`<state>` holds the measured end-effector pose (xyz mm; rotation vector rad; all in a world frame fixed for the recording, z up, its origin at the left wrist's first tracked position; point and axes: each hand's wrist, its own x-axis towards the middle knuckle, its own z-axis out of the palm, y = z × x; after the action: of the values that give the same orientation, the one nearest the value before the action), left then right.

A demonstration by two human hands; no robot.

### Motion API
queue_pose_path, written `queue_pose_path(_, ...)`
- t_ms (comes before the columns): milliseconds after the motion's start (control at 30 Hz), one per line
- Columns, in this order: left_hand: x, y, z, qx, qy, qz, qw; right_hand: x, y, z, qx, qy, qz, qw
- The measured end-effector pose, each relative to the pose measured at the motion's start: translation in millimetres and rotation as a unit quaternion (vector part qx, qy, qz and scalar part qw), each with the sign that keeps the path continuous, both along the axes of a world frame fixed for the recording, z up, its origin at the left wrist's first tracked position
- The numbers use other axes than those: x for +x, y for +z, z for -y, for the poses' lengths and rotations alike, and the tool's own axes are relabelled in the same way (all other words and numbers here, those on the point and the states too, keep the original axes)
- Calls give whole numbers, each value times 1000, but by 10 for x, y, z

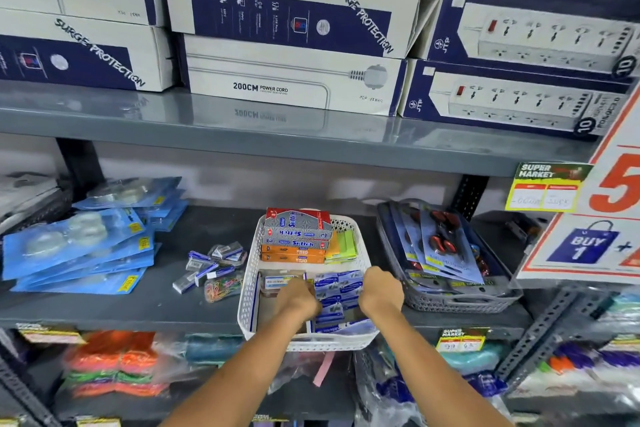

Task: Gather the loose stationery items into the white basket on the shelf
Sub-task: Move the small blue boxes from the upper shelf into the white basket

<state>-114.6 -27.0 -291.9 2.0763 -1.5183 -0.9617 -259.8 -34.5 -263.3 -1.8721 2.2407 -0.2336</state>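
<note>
The white basket (pixel 250 274) stands on the dark middle shelf, its front edge jutting over the shelf lip. Inside it lie Softek boxes (pixel 297 229), orange boxes (pixel 292 253), coloured paper pads (pixel 343 246) and blue staple packs (pixel 339 284). My left hand (pixel 297 298) reaches into the basket, fingers closed around the left side of the blue packs. My right hand (pixel 380 289) grips their right side at the basket's right wall. Left of the basket, loose small staple boxes (pixel 211 265) and a bag of coloured paper clips (pixel 221 288) lie on the shelf.
Blue blister packs (pixel 79 246) are piled at the left. A grey basket (pixel 460 302) with carded items stands close on the right. Surge-protector boxes (pixel 291 76) fill the shelf above. A promo sign (pixel 595 229) hangs at right. Bagged goods lie on the shelf below.
</note>
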Motion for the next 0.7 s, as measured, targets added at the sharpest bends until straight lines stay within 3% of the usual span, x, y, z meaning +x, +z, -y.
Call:
queue_pose_path(100, -33, -104, 25, 4, 0, 57, 998, 65, -116, 31, 11, 29, -56, 998)
queue_pose_path(233, -143, -126, 18, -21, -27, 216, 976, 107, -270, 70, 10, 72, -97, 993)
queue_pose_path(333, -162, -53, -23, -42, -55, 263, 962, 121, -310, 32, 1, 99, -124, 987)
queue_pose_path(533, 249, 226, -148, -187, -69, 163, 966, 138, -257, -25, 0, 111, -143, 983)
queue_pose_path(700, 1096, 289, -295, -348, 20, 141, 927, 326, -73, 15, -38, 125, -80, 988)
